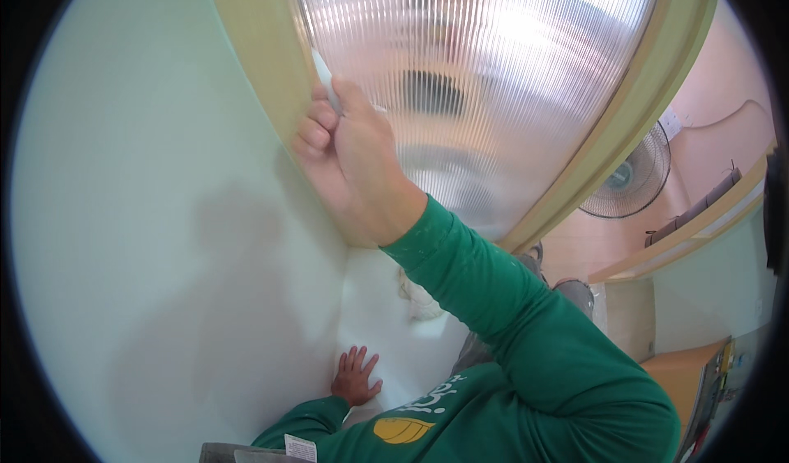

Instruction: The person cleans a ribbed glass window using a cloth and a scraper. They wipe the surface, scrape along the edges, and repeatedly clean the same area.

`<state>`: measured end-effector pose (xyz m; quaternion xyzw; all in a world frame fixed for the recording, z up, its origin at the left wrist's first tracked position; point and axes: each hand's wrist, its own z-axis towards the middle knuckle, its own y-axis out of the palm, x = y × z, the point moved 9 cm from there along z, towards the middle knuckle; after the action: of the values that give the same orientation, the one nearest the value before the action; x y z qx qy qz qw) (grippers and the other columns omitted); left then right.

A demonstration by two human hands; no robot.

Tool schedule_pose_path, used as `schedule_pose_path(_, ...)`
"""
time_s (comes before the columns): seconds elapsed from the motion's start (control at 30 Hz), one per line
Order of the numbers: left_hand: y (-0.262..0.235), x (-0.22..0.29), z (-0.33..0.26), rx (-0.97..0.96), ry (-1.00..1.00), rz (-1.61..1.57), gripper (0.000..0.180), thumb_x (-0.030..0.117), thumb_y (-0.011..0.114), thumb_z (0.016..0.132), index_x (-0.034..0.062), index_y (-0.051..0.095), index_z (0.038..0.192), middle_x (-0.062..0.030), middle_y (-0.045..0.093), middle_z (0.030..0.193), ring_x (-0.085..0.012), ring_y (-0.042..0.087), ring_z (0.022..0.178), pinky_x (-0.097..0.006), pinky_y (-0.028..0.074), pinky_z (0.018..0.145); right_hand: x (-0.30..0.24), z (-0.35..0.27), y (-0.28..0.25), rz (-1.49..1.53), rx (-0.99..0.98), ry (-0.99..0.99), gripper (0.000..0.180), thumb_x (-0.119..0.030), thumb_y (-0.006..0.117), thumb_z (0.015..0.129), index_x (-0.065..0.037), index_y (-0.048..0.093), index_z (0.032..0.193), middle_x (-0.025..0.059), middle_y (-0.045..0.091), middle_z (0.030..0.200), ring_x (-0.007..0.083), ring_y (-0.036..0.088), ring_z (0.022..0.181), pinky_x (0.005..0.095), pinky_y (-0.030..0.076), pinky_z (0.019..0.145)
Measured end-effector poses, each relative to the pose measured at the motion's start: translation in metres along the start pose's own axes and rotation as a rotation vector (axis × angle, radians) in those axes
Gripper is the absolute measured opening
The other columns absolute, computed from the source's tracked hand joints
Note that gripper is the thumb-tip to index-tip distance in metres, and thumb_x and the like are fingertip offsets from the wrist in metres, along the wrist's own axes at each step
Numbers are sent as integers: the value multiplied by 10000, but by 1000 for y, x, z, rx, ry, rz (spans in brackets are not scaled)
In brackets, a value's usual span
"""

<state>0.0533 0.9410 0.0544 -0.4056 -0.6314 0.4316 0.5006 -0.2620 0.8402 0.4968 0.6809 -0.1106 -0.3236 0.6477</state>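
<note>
Up close, the right hand (349, 155) is closed in a tight grip around a small white tool (323, 76), whose tip pokes up out of the fist and lies against the seam where the ribbed translucent panel (485, 68) meets its tan wooden frame (263, 60). What kind of tool it is cannot be told, as most of it is hidden in the fist. The green sleeve (509, 315) runs down from that wrist to the lower right. Lower down, the left hand (356, 377) lies flat with its fingers spread wide on the pale green wall (148, 216), holding nothing. At the bottom edge a small white rectangular label (301, 447) sits beside a yellow leaf-shaped patch (401, 429) on the green shirt. Off to the right, a fan (629, 179) stands before a pink wall (715, 93).
</note>
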Motion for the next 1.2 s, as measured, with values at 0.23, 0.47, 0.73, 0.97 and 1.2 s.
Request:
schedule_pose_path(0.23,2,3,-4,14,6,-2,764,518,629,909,177,457,1571,-221,344,1632,-439,238,1543,-624,196,1244,-6,4,0,-11,2,-12,239,-284,503,1091,-50,523,1042,8,440,744,151,431,621,296,392,565)
schedule_pose_path(0.47,4,-1,6,5,7,21,758,519,637,906,177,473,1562,-214,345,1631,-436,248,1536,-622,199,1245,0,-10,-72,-199,114,23,284,-309,522,1092,-39,560,1013,0,431,703,131,430,599,288,379,531)
schedule_pose_path(0.73,4,-2,5,14,13,18,771,532,636,900,163,475,1557,-219,339,1627,-437,237,1537,-623,185,1248,-47,-68,-192,-1241,182,-206,286,-279,583,1076,-24,698,1020,24,551,648,111,501,544,290,407,507)
schedule_pose_path(0.97,5,-2,-4,-5,-9,47,781,537,636,894,156,476,1557,-227,333,1626,-442,214,1543,-623,162,1253,-93,-38,-67,-1614,-53,-709,303,-275,590,1076,-6,681,969,30,524,636,79,493,548,277,392,506)
schedule_pose_path(1.2,-1,2,4,38,19,13,758,501,669,882,150,502,1533,-229,340,1621,-447,228,1538,-626,186,1246,-46,-6,-111,-1332,20,-450,367,-323,533,1105,-27,602,899,-1,512,599,77,489,498,263,384,459)
